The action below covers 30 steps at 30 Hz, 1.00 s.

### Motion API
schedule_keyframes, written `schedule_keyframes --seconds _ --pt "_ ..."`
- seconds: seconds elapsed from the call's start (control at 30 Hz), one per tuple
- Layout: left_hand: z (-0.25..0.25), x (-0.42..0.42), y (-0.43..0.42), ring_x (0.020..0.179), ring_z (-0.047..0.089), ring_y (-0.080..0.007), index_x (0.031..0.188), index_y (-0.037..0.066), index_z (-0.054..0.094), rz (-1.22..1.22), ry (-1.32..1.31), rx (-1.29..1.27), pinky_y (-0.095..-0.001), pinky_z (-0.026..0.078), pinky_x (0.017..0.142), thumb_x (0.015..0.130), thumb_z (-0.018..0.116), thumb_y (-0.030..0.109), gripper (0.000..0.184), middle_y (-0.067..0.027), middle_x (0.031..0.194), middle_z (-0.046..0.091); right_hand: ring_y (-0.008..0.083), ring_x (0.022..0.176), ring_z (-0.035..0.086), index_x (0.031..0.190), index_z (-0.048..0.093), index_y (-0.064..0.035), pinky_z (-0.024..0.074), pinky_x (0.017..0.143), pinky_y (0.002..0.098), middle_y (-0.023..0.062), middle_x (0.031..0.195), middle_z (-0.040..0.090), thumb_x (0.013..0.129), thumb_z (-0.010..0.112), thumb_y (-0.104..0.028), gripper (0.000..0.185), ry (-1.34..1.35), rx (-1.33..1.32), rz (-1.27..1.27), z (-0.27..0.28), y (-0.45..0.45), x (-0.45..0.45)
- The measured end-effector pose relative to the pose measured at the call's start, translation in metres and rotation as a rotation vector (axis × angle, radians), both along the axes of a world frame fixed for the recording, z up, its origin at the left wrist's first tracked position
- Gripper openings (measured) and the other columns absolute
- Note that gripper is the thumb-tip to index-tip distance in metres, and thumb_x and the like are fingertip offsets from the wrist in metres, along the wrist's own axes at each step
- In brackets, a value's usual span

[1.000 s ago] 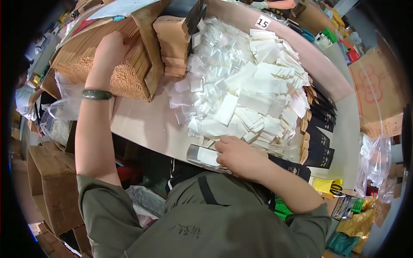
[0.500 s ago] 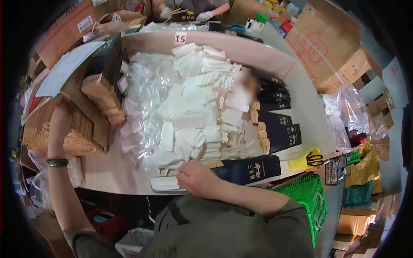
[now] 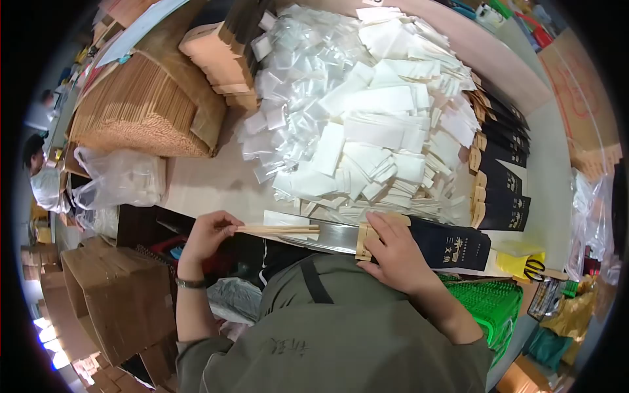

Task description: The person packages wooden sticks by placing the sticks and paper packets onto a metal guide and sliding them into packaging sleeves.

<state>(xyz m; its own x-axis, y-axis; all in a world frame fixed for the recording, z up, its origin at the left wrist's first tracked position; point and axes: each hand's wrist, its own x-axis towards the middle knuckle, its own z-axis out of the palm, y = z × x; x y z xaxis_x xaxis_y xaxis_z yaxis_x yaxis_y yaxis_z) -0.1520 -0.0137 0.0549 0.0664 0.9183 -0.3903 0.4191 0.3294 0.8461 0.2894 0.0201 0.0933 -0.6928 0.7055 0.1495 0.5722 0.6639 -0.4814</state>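
Observation:
My left hand [image 3: 213,234] pinches a few thin wooden chopsticks [image 3: 278,229] by one end, and they point right along the table's front edge. At the front right, my right hand [image 3: 396,255] grips the brown open end of a black paper sleeve [image 3: 452,243] with pale printed characters. Between the hands, the free tips of the chopsticks stop short of the sleeve, over a shiny strip [image 3: 337,234]. A white packet [image 3: 285,218] lies partly behind the chopsticks. Whether the sleeve is single or a stack, I cannot tell.
Clear plastic packets [image 3: 308,72] and white paper packets [image 3: 380,98] are heaped mid-table. More black sleeves [image 3: 501,196] line the right side. A box packed with chopsticks [image 3: 137,111] stands left. Yellow-wrapped scissors [image 3: 521,263] lie near a green basket [image 3: 488,304].
My left hand has come from the chopstick box to the front edge, now with chopsticks. My right hand has shifted right onto the sleeve's open end. The view has tilted down and leftward.

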Motion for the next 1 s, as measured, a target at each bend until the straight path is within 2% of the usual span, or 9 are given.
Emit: schedule_keyframes --seconds 0.13,0.23,0.4,0.5,0.7,0.73,0.83,0.87,1.0 --pt "-0.020 0.007 0.016 0.084 0.067 -0.0132 0.099 -0.002 0.073 -0.039 -0.026 0.061 -0.0288 0.055 0.079 0.091 0.074 -0.001 0.008 -0.0058 0.089 0.074 0.0420 0.129 0.053 0.105 0.064 -0.0028 0.0458 0.107 0.0517 0.0232 0.140 0.056 0.075 0.085 -0.018 0.040 0.038 -0.043 0.016 -0.002 0.004 -0.003" --pt "-0.013 0.109 0.029 0.088 0.068 -0.0159 0.097 0.001 0.073 -0.208 0.032 0.285 -0.0294 0.056 0.079 0.089 0.075 -0.004 0.010 -0.0060 0.093 0.069 0.0417 0.129 0.054 0.101 0.062 -0.0018 0.0477 0.105 0.0497 0.0226 0.139 0.057 0.075 0.088 -0.021 0.042 0.088 -0.025 0.072 -0.016 0.008 -0.011" --pt "-0.005 0.175 0.022 0.090 0.068 -0.0174 0.100 0.001 0.074 -0.003 0.138 0.621 -0.0295 0.056 0.080 0.089 0.075 -0.003 0.012 -0.0085 0.101 0.069 0.0404 0.128 0.055 0.108 0.062 -0.0010 0.0467 0.106 0.0480 0.0245 0.136 0.058 0.074 0.085 -0.016 0.044 0.016 -0.007 -0.019 -0.001 0.010 -0.025" --pt "-0.024 0.161 0.015 0.093 0.068 -0.0163 0.099 0.000 0.074 0.312 0.142 0.491 -0.0299 0.057 0.082 0.091 0.074 -0.003 0.009 -0.0091 0.107 0.069 0.0401 0.127 0.055 0.110 0.062 -0.0010 0.0457 0.107 0.0470 0.0260 0.134 0.058 0.073 0.084 -0.014 0.045 -0.005 -0.005 -0.056 -0.002 0.011 -0.025" --pt "-0.011 0.220 0.012 0.123 0.060 -0.0182 0.140 -0.001 0.051 0.007 -0.546 0.146 -0.0321 0.054 0.098 0.101 0.064 0.000 0.042 -0.0126 0.137 0.057 0.0395 0.121 0.058 0.114 0.062 -0.0025 0.0474 0.103 0.0471 0.0246 0.132 0.059 0.072 0.083 -0.013 0.047 0.023 -0.001 -0.011 -0.017 0.016 -0.031" --pt "0.001 0.216 0.013 0.132 0.055 -0.0257 0.148 0.003 0.042 -0.018 -0.672 -0.024 -0.0375 0.050 0.105 0.097 0.071 0.008 0.058 -0.0153 0.144 0.051 0.0392 0.119 0.059 0.115 0.063 -0.0038 0.0480 0.102 0.0468 0.0240 0.131 0.060 0.073 0.082 -0.013 0.047 0.029 -0.008 -0.015 -0.016 0.017 -0.028" --pt "0.047 0.184 0.017 0.132 0.053 -0.0352 0.147 0.005 0.045 -0.135 0.217 0.549 -0.0453 0.047 0.108 0.084 0.085 0.021 0.076 -0.0180 0.141 0.052 0.0383 0.119 0.060 0.117 0.064 -0.0088 0.0505 0.101 0.0451 0.0221 0.131 0.059 0.073 0.082 -0.014 0.048 0.005 0.012 -0.014 0.001 0.018 -0.018" --pt "0.044 0.172 0.018 0.132 0.051 -0.0398 0.147 0.008 0.048 -0.220 0.543 0.732 -0.0484 0.045 0.109 0.071 0.092 0.029 0.091 -0.0185 0.141 0.052 0.0379 0.117 0.060 0.113 0.066 -0.0088 0.0510 0.099 0.0446 0.0210 0.128 0.060 0.074 0.082 -0.014 0.043 0.018 0.007 0.043 0.008 0.018 -0.017" --pt "0.029 0.170 0.027 0.100 0.065 -0.0370 0.116 0.008 0.062 -0.539 0.637 0.563 -0.0438 0.052 0.087 0.065 0.089 0.018 0.059 -0.0138 0.110 0.068 0.0363 0.112 0.061 0.091 0.069 -0.0062 0.0511 0.092 0.0433 0.0171 0.119 0.063 0.074 0.082 -0.015 0.024 -0.015 -0.203 0.126 0.025 0.030 0.007"
